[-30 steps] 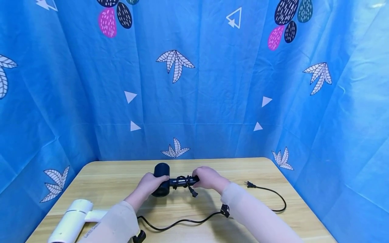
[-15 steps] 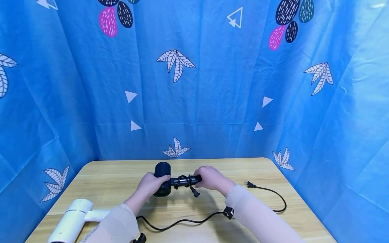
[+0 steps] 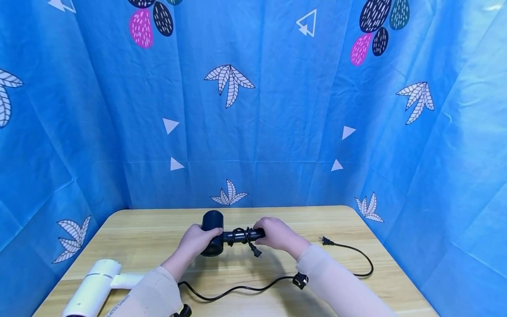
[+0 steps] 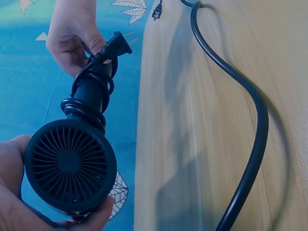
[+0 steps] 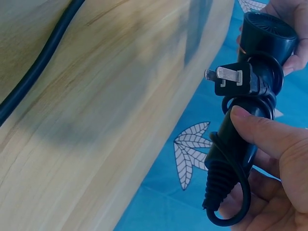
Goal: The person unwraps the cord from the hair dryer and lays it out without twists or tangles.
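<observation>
A black hair dryer is held above the table between both hands, its barrel on the left and its handle pointing right. My left hand grips the barrel; the round slotted grille faces the left wrist camera. With thumb and curled fingers, my right hand holds the end of the handle. The dryer's black cord is wound several times about the handle. Its two-prong plug sticks out from the coils and hangs at the handle's side in the head view.
On the wooden table, a white hair dryer lies at the front left, partly behind the left sleeve. A loose black cord runs across the front, and a plug lies at the right. Blue patterned cloth surrounds the table.
Both hands and the black hair dryer have shifted slightly to the right. The grip of each hand looks the same.
</observation>
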Action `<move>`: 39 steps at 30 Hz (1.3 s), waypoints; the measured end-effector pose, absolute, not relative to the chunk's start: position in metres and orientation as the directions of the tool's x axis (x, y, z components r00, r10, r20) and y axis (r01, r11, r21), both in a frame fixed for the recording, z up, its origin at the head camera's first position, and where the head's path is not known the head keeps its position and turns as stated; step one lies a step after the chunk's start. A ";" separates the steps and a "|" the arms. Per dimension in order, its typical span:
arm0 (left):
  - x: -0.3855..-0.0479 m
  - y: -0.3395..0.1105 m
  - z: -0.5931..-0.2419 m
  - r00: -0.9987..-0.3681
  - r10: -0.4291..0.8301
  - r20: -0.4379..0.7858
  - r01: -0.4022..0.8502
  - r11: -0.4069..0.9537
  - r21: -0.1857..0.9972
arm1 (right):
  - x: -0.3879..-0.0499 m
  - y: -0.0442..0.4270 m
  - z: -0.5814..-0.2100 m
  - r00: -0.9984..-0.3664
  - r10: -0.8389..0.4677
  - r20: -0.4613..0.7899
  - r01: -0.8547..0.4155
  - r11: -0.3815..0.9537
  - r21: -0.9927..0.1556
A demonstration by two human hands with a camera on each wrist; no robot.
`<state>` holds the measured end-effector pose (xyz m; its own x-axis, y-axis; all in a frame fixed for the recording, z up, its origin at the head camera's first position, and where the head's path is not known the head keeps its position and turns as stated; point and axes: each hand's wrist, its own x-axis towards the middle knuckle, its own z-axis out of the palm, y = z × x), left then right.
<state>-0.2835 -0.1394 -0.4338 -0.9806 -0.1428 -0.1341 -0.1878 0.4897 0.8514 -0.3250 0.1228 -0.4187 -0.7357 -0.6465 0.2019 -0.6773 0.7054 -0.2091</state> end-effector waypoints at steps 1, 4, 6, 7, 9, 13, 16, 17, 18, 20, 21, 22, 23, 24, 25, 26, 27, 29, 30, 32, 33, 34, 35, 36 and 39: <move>-0.284 -0.139 -0.433 -0.981 -0.143 -0.134 -0.187 0.488 0.852 | -0.325 0.123 -0.418 -0.735 -0.646 0.207 -0.678 0.704 -0.210; -0.284 -0.140 -0.433 -0.980 -0.146 -0.133 -0.188 0.488 0.853 | -0.324 0.124 -0.417 -0.735 -0.643 0.218 -0.678 0.705 -0.208; -0.284 -0.140 -0.432 -0.980 -0.148 -0.133 -0.189 0.486 0.853 | -0.324 0.124 -0.416 -0.732 -0.642 0.226 -0.681 0.703 -0.207; -0.284 -0.140 -0.432 -0.980 -0.149 -0.132 -0.188 0.486 0.854 | -0.324 0.125 -0.416 -0.731 -0.643 0.228 -0.681 0.703 -0.203; -0.284 -0.140 -0.432 -0.980 -0.150 -0.131 -0.189 0.484 0.855 | -0.324 0.125 -0.417 -0.728 -0.645 0.234 -0.685 0.703 -0.194; -0.284 -0.139 -0.431 -0.979 -0.150 -0.135 -0.192 0.480 0.856 | -0.322 0.127 -0.417 -0.721 -0.644 0.255 -0.690 0.700 -0.182; -0.285 -0.139 -0.431 -0.979 -0.150 -0.141 -0.197 0.476 0.857 | -0.320 0.127 -0.415 -0.721 -0.638 0.271 -0.690 0.698 -0.191; -0.285 -0.139 -0.431 -0.978 -0.151 -0.142 -0.198 0.473 0.859 | -0.319 0.127 -0.414 -0.721 -0.636 0.275 -0.689 0.698 -0.194; -0.285 -0.139 -0.431 -0.978 -0.151 -0.143 -0.198 0.471 0.860 | -0.318 0.126 -0.414 -0.723 -0.633 0.279 -0.688 0.699 -0.196; -0.285 -0.139 -0.431 -0.978 -0.152 -0.143 -0.199 0.468 0.861 | -0.317 0.126 -0.413 -0.727 -0.625 0.285 -0.683 0.702 -0.201; -0.285 -0.139 -0.431 -0.978 -0.152 -0.143 -0.198 0.469 0.861 | -0.316 0.125 -0.413 -0.725 -0.623 0.293 -0.684 0.702 -0.200; -0.284 -0.139 -0.431 -0.978 -0.151 -0.143 -0.198 0.469 0.861 | -0.315 0.125 -0.413 -0.724 -0.621 0.300 -0.684 0.702 -0.197; -0.284 -0.139 -0.431 -0.978 -0.150 -0.143 -0.198 0.470 0.860 | -0.314 0.125 -0.413 -0.721 -0.619 0.311 -0.686 0.701 -0.195; -0.284 -0.139 -0.430 -0.978 -0.150 -0.143 -0.198 0.471 0.859 | -0.313 0.125 -0.412 -0.718 -0.617 0.322 -0.687 0.700 -0.194; -0.284 -0.139 -0.430 -0.978 -0.149 -0.144 -0.199 0.472 0.859 | -0.312 0.124 -0.413 -0.713 -0.615 0.337 -0.691 0.699 -0.186; -0.284 -0.139 -0.430 -0.978 -0.149 -0.146 -0.200 0.473 0.858 | -0.310 0.124 -0.413 -0.705 -0.614 0.354 -0.696 0.695 -0.181; -0.284 -0.139 -0.430 -0.978 -0.149 -0.147 -0.201 0.472 0.858 | -0.309 0.123 -0.413 -0.695 -0.614 0.374 -0.702 0.691 -0.172; -0.285 -0.139 -0.430 -0.978 -0.148 -0.148 -0.202 0.471 0.859 | -0.306 0.122 -0.413 -0.678 -0.610 0.411 -0.711 0.685 -0.156; -0.285 -0.140 -0.430 -0.978 -0.148 -0.148 -0.202 0.470 0.859 | -0.304 0.122 -0.413 -0.669 -0.607 0.429 -0.714 0.684 -0.147; -0.284 -0.140 -0.430 -0.978 -0.146 -0.146 -0.199 0.468 0.861 | -0.301 0.120 -0.413 -0.651 -0.604 0.459 -0.723 0.679 -0.132; -0.284 -0.140 -0.430 -0.979 -0.145 -0.145 -0.196 0.466 0.863 | -0.300 0.120 -0.414 -0.646 -0.603 0.468 -0.724 0.678 -0.127; -0.284 -0.141 -0.430 -0.979 -0.144 -0.142 -0.194 0.466 0.863 | -0.299 0.119 -0.414 -0.642 -0.602 0.475 -0.726 0.677 -0.124; -0.284 -0.141 -0.430 -0.980 -0.143 -0.141 -0.192 0.464 0.865 | -0.298 0.119 -0.414 -0.637 -0.603 0.481 -0.729 0.674 -0.121; -0.284 -0.141 -0.430 -0.980 -0.143 -0.139 -0.190 0.461 0.867 | -0.297 0.118 -0.415 -0.633 -0.603 0.485 -0.731 0.672 -0.118; -0.284 -0.141 -0.429 -0.980 -0.142 -0.137 -0.188 0.458 0.869 | -0.294 0.116 -0.416 -0.627 -0.602 0.494 -0.733 0.670 -0.113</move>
